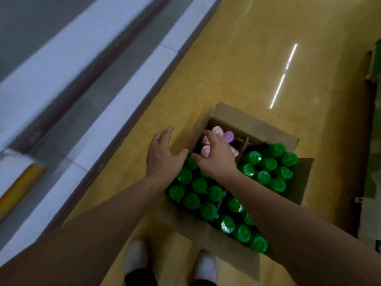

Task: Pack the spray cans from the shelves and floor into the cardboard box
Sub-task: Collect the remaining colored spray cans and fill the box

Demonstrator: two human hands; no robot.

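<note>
Fingers [168, 134] on my left hand [162, 155] are straight and spread, holding nothing, just over the left flap of the cardboard box [257, 129]. The box sits on a glossy yellow floor [247, 58] beside long white shelves [123, 79], with my white shoes [136, 256] near its front edge. A cardboard divider [244, 144] splits it, and three sections are packed with green-capped cans [199, 184]. My right hand [218, 157] curls down onto the pink-capped cans [206, 150] in the far-left section, with a purple-capped can [228, 136] beside them. Gripping one or just touching? Can't tell.
</note>
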